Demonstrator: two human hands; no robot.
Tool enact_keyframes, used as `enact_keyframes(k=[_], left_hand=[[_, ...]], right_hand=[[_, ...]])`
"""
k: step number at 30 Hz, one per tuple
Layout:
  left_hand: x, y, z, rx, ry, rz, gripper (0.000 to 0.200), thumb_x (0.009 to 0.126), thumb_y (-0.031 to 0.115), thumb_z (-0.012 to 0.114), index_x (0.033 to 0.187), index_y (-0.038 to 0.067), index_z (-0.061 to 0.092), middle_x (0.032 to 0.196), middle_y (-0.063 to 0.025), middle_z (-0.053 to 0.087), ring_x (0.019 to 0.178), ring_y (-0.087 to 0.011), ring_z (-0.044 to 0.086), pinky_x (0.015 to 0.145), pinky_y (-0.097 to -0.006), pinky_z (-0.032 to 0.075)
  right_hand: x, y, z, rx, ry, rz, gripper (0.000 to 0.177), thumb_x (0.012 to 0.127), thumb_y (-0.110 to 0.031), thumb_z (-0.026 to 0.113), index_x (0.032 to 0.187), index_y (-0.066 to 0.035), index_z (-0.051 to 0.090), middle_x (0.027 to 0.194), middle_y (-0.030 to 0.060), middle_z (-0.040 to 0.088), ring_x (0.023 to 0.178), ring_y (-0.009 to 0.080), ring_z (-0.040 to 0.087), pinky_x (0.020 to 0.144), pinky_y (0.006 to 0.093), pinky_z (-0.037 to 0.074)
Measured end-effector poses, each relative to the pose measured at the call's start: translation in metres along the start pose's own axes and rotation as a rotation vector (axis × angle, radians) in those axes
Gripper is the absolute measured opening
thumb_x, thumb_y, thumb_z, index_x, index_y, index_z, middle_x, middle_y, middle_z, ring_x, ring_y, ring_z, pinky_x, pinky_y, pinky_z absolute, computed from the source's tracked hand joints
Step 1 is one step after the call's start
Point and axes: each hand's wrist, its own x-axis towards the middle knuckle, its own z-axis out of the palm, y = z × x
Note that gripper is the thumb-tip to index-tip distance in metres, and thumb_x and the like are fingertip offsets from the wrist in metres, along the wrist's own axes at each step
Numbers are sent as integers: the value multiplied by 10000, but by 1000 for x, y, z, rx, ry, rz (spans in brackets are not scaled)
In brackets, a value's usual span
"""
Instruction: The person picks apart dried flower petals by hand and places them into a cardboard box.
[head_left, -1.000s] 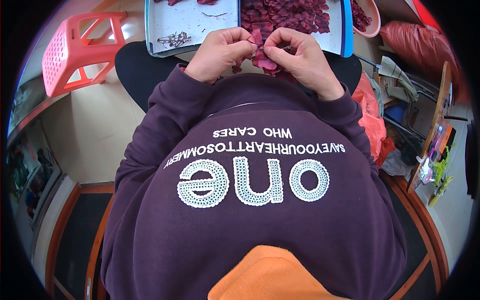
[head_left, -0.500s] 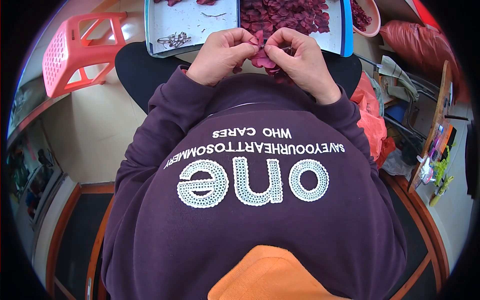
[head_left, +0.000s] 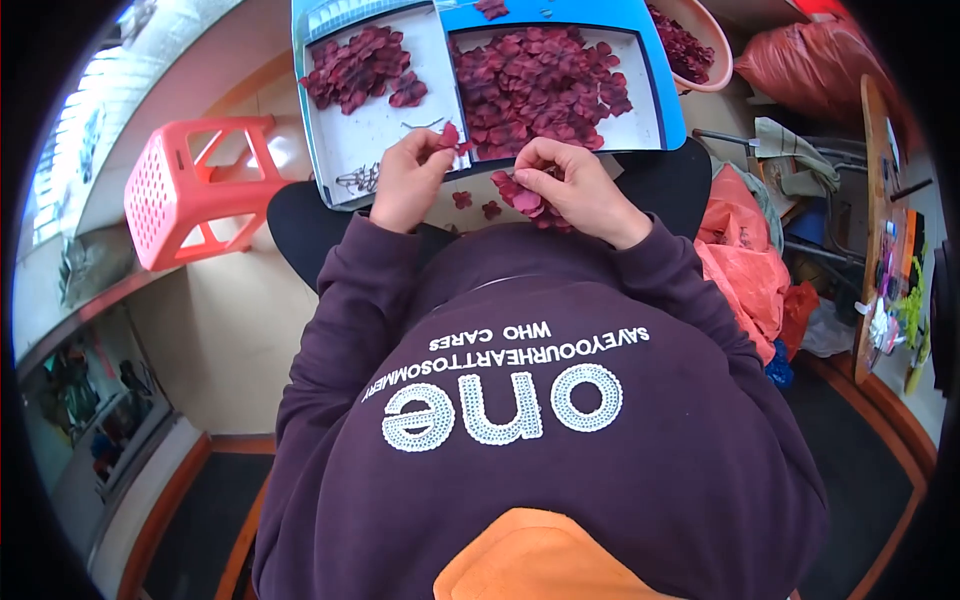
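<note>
My left hand [head_left: 408, 180] pinches a small dark red cloth flower [head_left: 449, 136] over the lower edge of the box's left compartment. In my right hand [head_left: 580, 190], closed fingers hold a bunch of red cloth petals [head_left: 522, 198] just below the blue-rimmed box [head_left: 668, 95]. Loose petal pieces form a big pile [head_left: 540, 90] in the right compartment and a smaller pile [head_left: 362, 70] in the left. Thin dark wire pieces [head_left: 357, 180] lie near the left compartment's lower corner. Between my hands, two small red flowers [head_left: 462, 200] rest lower down.
A pink plastic stool [head_left: 160, 195] stands at left. To the right of the box, a pink basin [head_left: 712, 35] holds more red petals. Red plastic bags [head_left: 745, 245] and a large red sack [head_left: 815, 75] lie at right, beside a wooden board [head_left: 872, 250].
My hands were together at one red flower and are now apart. The left moved to the box edge with a small flower; the right keeps the bunch. The view shows more of the box.
</note>
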Motion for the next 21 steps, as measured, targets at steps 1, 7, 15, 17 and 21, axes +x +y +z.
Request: enact_keyframes(k=[1,7,15,17,21], left_hand=[[8,-2,-4,58,31,18,106,806,74,567,874,13,621,678,-24,560,575,-116,473,553,-214,409],[58,-39,-19,498,-23,-102,163,796,104,594,926,15,639,744,-65,586,640,-185,528,619,-280,447],[61,-32,2,946,315,346,157,762,123,614,904,64,644,851,-112,581,763,-297,569,671,-362,462],[69,-20,12,847,362,435,147,752,128,618,889,78,640,895,-124,573,799,-322,570,680,-382,463],[92,-9,27,937,303,528,128,739,150,629,848,83,625,945,-111,561,843,-298,555,739,-396,434]], right_hand=[[0,3,-2,-9,3,-14,41,866,-57,566,894,-45,592,744,-21,544,611,35,431,548,158,343],[-12,29,-28,-4,112,-39,39,860,-59,565,888,-53,591,734,-25,526,603,34,414,545,159,333],[-16,30,-36,112,110,76,36,844,-63,559,864,-52,586,731,-22,532,592,30,413,535,153,330],[-14,27,-38,108,95,89,35,839,-64,557,857,-52,585,732,-21,536,590,29,416,534,150,331],[-16,29,-35,129,138,93,33,837,-66,559,850,-52,587,737,-21,541,591,27,421,533,145,333]])
